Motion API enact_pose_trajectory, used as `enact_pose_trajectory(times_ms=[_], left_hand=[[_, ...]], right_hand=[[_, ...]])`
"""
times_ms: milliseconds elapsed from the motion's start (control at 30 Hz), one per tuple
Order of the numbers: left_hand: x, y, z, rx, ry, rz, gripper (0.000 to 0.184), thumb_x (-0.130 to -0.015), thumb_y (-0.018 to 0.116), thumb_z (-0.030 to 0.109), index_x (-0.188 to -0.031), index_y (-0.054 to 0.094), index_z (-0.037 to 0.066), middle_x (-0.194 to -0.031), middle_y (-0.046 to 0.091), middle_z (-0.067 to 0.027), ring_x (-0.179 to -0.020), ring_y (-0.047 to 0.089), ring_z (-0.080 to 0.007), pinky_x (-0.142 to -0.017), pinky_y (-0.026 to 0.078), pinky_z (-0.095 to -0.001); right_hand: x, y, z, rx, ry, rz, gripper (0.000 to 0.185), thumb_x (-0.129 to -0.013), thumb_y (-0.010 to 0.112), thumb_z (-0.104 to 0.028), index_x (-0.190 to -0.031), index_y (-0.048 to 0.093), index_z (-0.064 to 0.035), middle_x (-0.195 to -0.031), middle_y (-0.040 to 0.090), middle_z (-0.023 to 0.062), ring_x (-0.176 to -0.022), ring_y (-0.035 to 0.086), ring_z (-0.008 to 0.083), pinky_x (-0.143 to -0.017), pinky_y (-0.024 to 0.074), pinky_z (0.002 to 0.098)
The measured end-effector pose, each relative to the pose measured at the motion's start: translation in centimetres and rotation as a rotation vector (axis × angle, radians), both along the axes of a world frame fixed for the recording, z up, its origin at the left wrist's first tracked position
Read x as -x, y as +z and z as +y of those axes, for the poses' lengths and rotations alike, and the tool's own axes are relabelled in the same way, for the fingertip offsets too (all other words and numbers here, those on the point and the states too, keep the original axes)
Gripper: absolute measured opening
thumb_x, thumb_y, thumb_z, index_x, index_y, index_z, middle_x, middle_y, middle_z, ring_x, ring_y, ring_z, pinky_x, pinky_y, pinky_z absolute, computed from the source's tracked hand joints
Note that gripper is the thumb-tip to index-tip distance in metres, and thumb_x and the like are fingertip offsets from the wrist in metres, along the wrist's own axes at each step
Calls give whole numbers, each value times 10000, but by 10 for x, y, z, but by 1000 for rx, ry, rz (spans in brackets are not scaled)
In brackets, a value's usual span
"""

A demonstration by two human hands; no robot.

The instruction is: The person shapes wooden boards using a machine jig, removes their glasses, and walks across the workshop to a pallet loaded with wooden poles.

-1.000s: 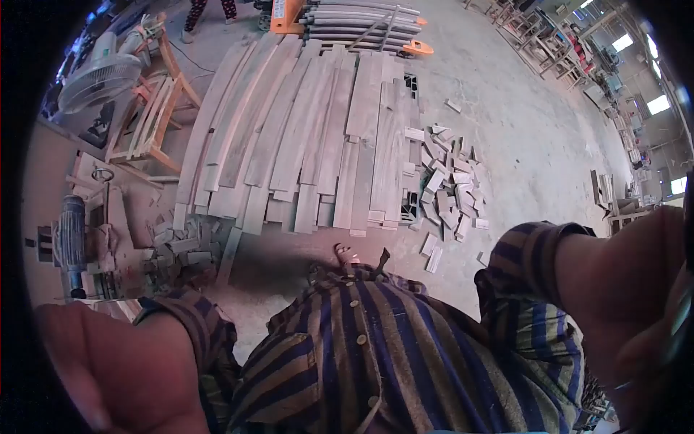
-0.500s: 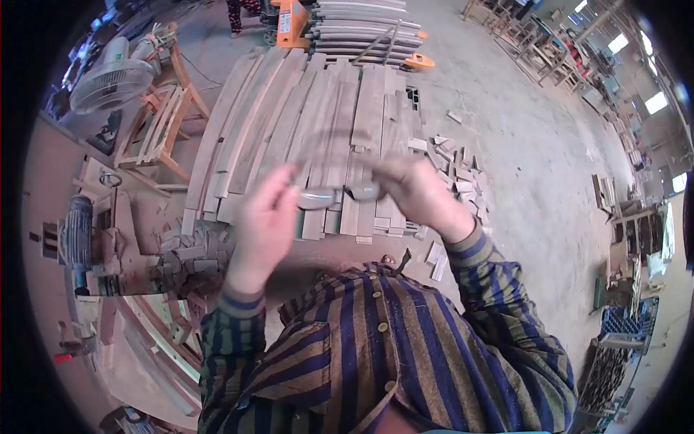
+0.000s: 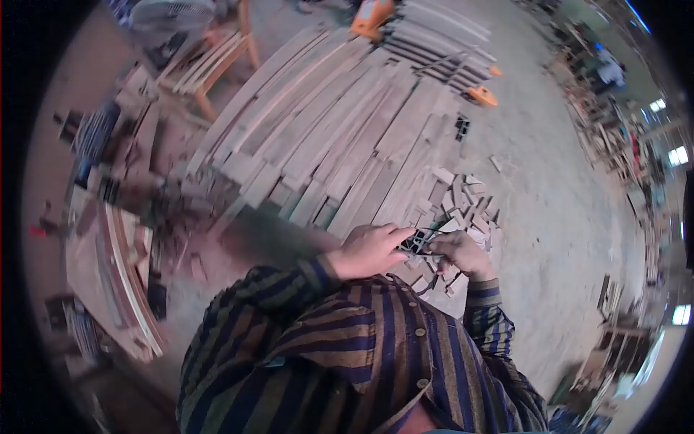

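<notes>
A pair of glasses (image 3: 421, 231) with thin dark parts is held in front of my chest, against a cluttered background of wood offcuts. My left hand (image 3: 367, 251) comes in from the left, its fingers and thumb closed at one side of the glasses. On the other side my right hand (image 3: 463, 253) pinches them between thumb and fingers. Fine detail of the lenses and temples is hard to make out at this size.
Long wooden boards (image 3: 347, 130) lie stacked ahead. Offcuts (image 3: 470, 206) are heaped on the floor at the stack's right. An orange pallet jack (image 3: 371, 17) stands behind. A motor (image 3: 96, 137), a fan (image 3: 172, 13) and curved wooden pieces (image 3: 123, 267) are at left.
My view has turned and tilted, so the boards appear slanted. Both hands, with the glasses between them, have come lower and nearer my chest, and the left hand has moved right.
</notes>
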State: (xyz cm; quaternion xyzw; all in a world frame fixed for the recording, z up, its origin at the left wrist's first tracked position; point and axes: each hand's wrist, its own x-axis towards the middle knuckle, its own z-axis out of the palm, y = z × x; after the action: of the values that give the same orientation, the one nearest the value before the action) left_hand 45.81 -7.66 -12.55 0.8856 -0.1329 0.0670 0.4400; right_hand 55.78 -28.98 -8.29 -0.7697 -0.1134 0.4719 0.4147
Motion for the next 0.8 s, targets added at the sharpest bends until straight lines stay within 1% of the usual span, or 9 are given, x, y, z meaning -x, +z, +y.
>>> enact_pose_trajectory(times_ms=[33, 100, 167, 267, 333, 467, 600, 700, 800], left_hand=[[-5, -1, -10, 61, -12, 46, 386, -794, 619, 242, -1130, 534, 73, -938, 608, -136, -792, 616, -287, -672, 490, -332], [-1, -7, -16, 128, -15, 117, 334, -789, 613, 244, -1072, 573, 72, -904, 618, -121, -790, 610, -291, -677, 489, -340], [1, -24, -22, 406, 125, 175, 244, -800, 607, 236, -977, 610, 68, -799, 630, -98, -733, 621, -249, -641, 483, -319], [-4, -82, -3, 607, 411, 333, 211, -836, 573, 227, -955, 606, 55, -789, 635, -111, -664, 612, -181, -599, 467, -282], [-20, -109, 32, 565, 666, 462, 192, -850, 554, 175, -991, 575, 47, -750, 621, -109, -675, 594, -148, -615, 467, -288], [-49, -167, 121, 25, 1062, 291, 215, -852, 529, 246, -1004, 584, 104, -836, 632, -142, -736, 603, -316, -648, 477, -382], [-74, -192, 165, 1, 1135, 585, 278, -844, 498, 326, -1025, 591, 137, -897, 641, -131, -826, 608, -325, -736, 458, -412], [-110, -216, 167, -248, 1044, 792, 333, -857, 396, 397, -979, 595, 159, -920, 646, -92, -927, 580, -311, -910, 304, -527], [-101, -196, 151, -290, 1109, 688, 286, -837, 471, 344, -1024, 567, 151, -1017, 617, -80, -1006, 543, -284, -916, 318, -498]], right_hand=[[-7, -7, -11, -74, -112, 135, 260, -859, 506, -150, -940, 628, 65, -722, 639, 120, -443, 568, 153, -460, 485, 262], [-5, -15, -15, -245, -356, 313, 489, -900, 489, -367, -1015, 573, 101, -694, 610, 103, -470, 578, 172, -496, 519, 296], [-4, -28, -16, -324, -439, 448, 572, -900, 431, -464, -1054, 558, 72, -689, 593, 83, -514, 588, 170, -526, 520, 284], [5, -54, -2, -305, -412, 328, 523, -923, 385, -451, -1066, 554, 22, -743, 586, 58, -567, 590, 153, -573, 511, 256], [13, -74, -4, -192, -344, 261, 394, -924, 450, -331, -1077, 553, 17, -763, 575, 34, -640, 580, 117, -615, 497, 234], [51, -91, -21, -20, -215, 171, 302, -888, 492, -180, -1109, 535, 23, -817, 569, 41, -689, 563, 111, -660, 481, 228], [100, -102, -75, 163, -244, 253, 307, -871, 494, -155, -1102, 537, 43, -856, 603, 99, -782, 598, 152, -686, 507, 264], [108, -98, -95, 428, -211, 305, 292, -878, 501, -175, -1099, 545, 11, -860, 595, 96, -694, 611, 160, -598, 484, 252], [115, -102, -124, 480, -211, 382, 292, -876, 494, -161, -1110, 535, 9, -845, 596, 90, -669, 608, 152, -585, 475, 239]])
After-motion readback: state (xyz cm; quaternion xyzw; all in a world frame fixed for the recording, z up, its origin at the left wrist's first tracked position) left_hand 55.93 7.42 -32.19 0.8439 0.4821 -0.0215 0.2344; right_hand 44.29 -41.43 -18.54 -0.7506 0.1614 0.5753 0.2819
